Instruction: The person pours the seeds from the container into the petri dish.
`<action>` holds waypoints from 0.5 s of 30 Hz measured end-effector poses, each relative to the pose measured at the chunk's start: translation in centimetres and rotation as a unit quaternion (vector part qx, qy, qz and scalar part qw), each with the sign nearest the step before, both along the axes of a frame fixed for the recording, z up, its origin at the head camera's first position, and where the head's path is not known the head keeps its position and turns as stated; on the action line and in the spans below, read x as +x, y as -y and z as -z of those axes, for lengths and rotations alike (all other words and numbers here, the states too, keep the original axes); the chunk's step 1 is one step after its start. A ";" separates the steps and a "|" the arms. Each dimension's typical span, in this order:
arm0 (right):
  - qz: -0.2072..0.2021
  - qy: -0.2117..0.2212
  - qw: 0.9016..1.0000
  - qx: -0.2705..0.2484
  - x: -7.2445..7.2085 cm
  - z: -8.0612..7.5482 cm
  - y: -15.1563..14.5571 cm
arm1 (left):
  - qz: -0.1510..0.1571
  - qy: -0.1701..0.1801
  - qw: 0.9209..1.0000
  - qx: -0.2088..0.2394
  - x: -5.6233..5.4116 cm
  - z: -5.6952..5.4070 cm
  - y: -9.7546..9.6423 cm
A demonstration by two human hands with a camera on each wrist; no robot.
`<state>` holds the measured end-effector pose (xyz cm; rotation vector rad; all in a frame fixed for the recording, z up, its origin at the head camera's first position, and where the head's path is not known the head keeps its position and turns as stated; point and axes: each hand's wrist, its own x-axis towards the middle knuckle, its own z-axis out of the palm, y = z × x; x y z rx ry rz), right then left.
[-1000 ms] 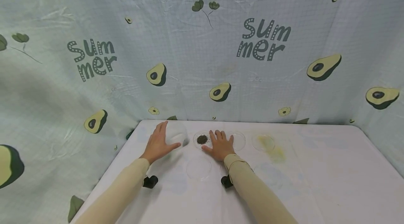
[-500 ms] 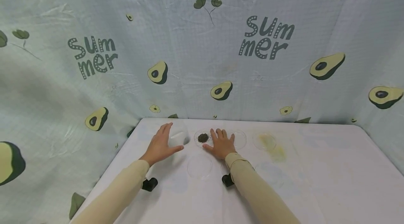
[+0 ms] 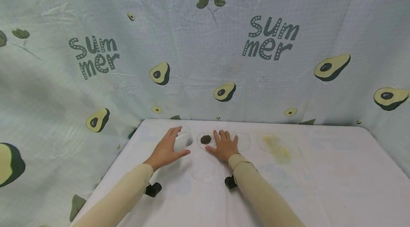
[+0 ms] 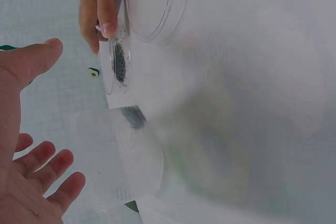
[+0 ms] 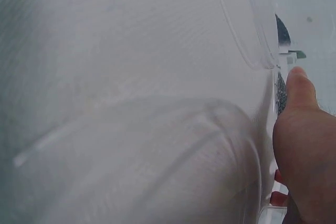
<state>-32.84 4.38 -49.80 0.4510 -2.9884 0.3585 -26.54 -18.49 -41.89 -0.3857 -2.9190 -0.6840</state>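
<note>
A translucent plastic container (image 4: 118, 158) with dark material in one corner stands at the table's back left. My left hand (image 3: 166, 150) is beside it in the head view, thumb and fingers spread, and a gap shows between the fingertips and the container in the left wrist view. To its right lies a clear petri dish holding dark grains (image 3: 205, 140). My right hand (image 3: 224, 147) lies at the dish's right side with fairly straight fingers. In the left wrist view a right fingertip (image 4: 108, 29) meets the dish's rim; the exact contact is partly hidden.
More clear round dishes lie about: one (image 3: 244, 141) right of my right hand, one (image 3: 268, 144) further right by a yellow patch (image 3: 282, 154), and one (image 3: 203, 170) nearer me. A printed curtain (image 3: 205, 59) hangs behind the white table (image 3: 336, 177).
My left hand has shifted a little to the right and towards me beside the container. The right hand stays by the dish of grains; the head view has tilted slightly.
</note>
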 end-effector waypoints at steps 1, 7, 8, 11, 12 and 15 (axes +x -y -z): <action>-0.001 0.002 1.000 0.001 0.1 0.0 0.0 | 0.002 0.004 1.000 0.000 0.1 0.0 -0.1; 0.001 0.009 1.000 0.000 0.2 -0.1 0.0 | 0.021 0.011 1.000 -0.014 0.4 0.2 -0.8; 0.002 0.006 1.000 -0.002 0.1 -0.1 0.0 | 0.023 0.008 1.000 -0.015 0.4 0.3 -0.9; 0.003 -0.002 1.000 0.000 0.0 -0.2 0.0 | 0.031 0.000 0.999 -0.013 0.3 0.4 -1.1; 0.002 -0.004 1.000 -0.002 0.0 -0.2 0.0 | 0.035 0.003 0.999 -0.010 0.4 0.4 -1.1; -0.001 -0.004 1.000 -0.004 0.1 -0.2 0.0 | 0.053 0.026 0.998 0.008 0.7 0.6 -1.2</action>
